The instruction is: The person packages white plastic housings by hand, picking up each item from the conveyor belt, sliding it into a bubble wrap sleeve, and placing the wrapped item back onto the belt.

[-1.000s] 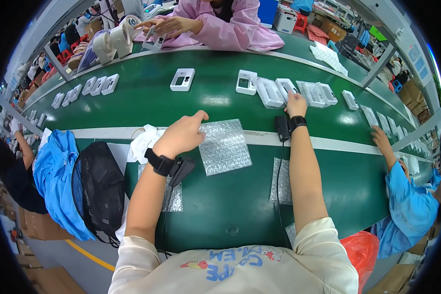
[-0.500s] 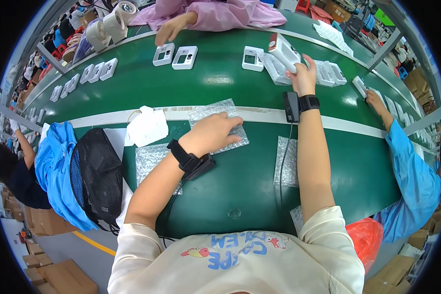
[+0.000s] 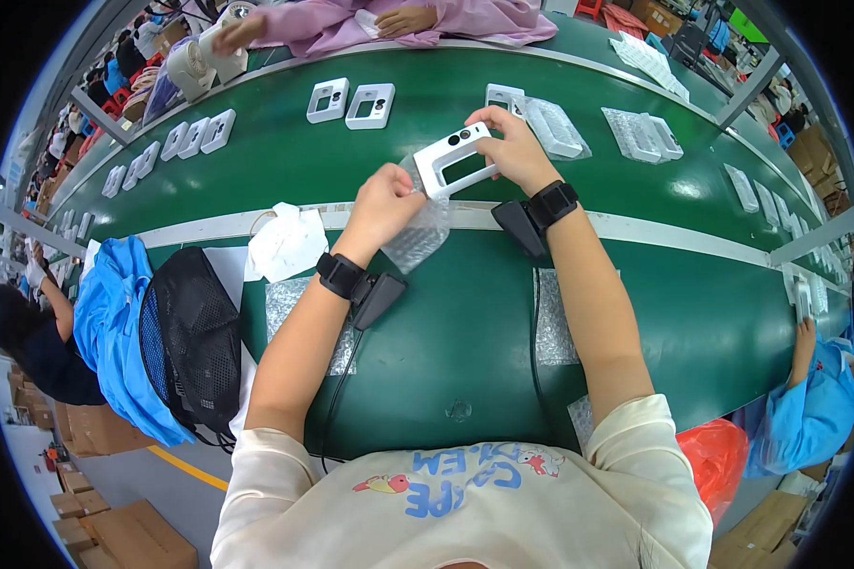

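In the head view, just above the frame's centre over the green desk (image 3: 256, 171), our right hand (image 3: 514, 147) fingers grip the white device (image 3: 457, 159); our left hand (image 3: 384, 204) fingers pinch the bubble-wrap bag (image 3: 417, 237). We should hold the bag's mouth open and feed the device in squarely.

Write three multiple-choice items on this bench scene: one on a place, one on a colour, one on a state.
1. Where is the white device?
A. flat on the belt
B. held up in both hands
C. in a box

2. What colour is the belt?
A. green
B. grey
C. red

3. How is the bubble-wrap bag?
A. lying flat
B. rolled up
C. gripped in the left hand, hanging under the device

Key: 1 B, the right hand and left hand both grip it above the belt; 2 A, the surface is green; 3 C, the bag droops from the left hand.
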`<state>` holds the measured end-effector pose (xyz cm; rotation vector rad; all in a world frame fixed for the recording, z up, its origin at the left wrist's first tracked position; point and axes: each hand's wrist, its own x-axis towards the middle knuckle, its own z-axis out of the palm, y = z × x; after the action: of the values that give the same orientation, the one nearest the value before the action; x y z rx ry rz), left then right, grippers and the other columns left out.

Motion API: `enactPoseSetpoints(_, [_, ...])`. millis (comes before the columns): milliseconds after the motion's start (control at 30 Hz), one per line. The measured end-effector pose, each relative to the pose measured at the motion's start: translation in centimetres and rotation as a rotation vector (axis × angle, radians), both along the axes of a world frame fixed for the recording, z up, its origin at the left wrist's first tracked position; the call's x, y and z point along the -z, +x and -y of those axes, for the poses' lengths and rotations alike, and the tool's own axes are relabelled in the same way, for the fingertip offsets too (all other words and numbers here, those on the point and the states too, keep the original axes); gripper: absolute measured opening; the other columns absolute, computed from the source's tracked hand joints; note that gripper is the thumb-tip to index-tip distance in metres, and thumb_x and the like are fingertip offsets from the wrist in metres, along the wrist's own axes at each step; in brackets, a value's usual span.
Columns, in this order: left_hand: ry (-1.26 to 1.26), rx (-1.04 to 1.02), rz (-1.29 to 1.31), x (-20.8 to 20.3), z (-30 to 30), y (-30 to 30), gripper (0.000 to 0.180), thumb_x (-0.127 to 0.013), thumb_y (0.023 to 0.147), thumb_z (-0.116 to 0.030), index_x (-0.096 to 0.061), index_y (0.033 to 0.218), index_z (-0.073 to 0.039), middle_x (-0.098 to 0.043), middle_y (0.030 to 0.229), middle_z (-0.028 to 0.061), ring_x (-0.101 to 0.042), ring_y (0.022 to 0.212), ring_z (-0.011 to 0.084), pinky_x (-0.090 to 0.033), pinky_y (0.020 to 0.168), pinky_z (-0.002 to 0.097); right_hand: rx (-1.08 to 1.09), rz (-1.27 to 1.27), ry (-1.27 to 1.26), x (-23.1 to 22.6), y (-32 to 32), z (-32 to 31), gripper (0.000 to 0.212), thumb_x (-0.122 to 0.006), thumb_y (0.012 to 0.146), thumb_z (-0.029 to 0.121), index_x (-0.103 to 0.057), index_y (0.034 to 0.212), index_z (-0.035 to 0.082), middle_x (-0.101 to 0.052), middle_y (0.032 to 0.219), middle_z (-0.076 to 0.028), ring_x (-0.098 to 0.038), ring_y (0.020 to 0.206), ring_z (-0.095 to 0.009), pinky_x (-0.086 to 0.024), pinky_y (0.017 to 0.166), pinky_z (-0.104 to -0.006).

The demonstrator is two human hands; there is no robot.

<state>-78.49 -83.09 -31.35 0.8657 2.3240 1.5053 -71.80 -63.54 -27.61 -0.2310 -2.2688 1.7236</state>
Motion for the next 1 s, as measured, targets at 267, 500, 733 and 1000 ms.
enactPoseSetpoints(267, [0.184, -0.072, 0.177, 0.2, 0.2, -0.6, 0.01, -0.061, 0.072, -0.007, -0.057, 0.078, 0.0, -0.058, 0.074, 0.0032, -0.054, 0.066, 0.0086, -0.041, 0.058, 0.0206, -0.01, -0.327, 0.238, 1.1, -0.6, 0.3, 0.023, -0.051, 0.071, 0.003, -0.055, 0.094, 0.004, -0.056, 0.087, -0.005, -0.054, 0.069, -0.011, -0.045, 0.058, -0.0238])
enactPoseSetpoints(500, [0.178, -0.155, -0.61, -2.4, -0.2, 0.9, 0.011, -0.066, 0.069, -0.015, -0.063, 0.077, -0.008, -0.057, 0.093, 0.0078, -0.049, 0.093, 0.0251, -0.039, 0.082, 0.0333, -0.04, -0.4, 0.263, 1.5, -1.0, 3.3, 0.023, -0.053, 0.072, 0.005, -0.056, 0.094, 0.003, -0.057, 0.091, -0.005, -0.055, 0.072, -0.011, -0.045, 0.063, -0.0243])
enactPoseSetpoints(733, [0.239, -0.041, -0.758, -2.9, -0.2, 1.8, 0.009, -0.064, 0.072, -0.013, -0.064, 0.079, -0.008, -0.056, 0.094, 0.0059, -0.049, 0.094, 0.0238, -0.039, 0.082, 0.0327, -0.093, -0.114, 0.045, 2.6, -1.3, 5.4, 0.039, -0.057, 0.074, 0.024, -0.052, 0.107, 0.004, -0.059, 0.077, -0.012, -0.057, 0.068, -0.022, -0.045, 0.063, -0.0321])
enactPoseSetpoints(1000, [0.282, 0.191, -0.696, -4.6, -0.4, 3.6, 0.011, -0.061, 0.076, -0.006, -0.061, 0.086, -0.001, -0.056, 0.095, 0.0058, -0.053, 0.092, 0.0161, -0.04, 0.082, 0.0256, -0.089, -0.278, 0.376, 1.0, -2.7, -0.8, 0.035, -0.057, 0.075, 0.017, -0.054, 0.107, 0.003, -0.059, 0.076, -0.01, -0.057, 0.063, -0.016, -0.044, 0.053, -0.0269])
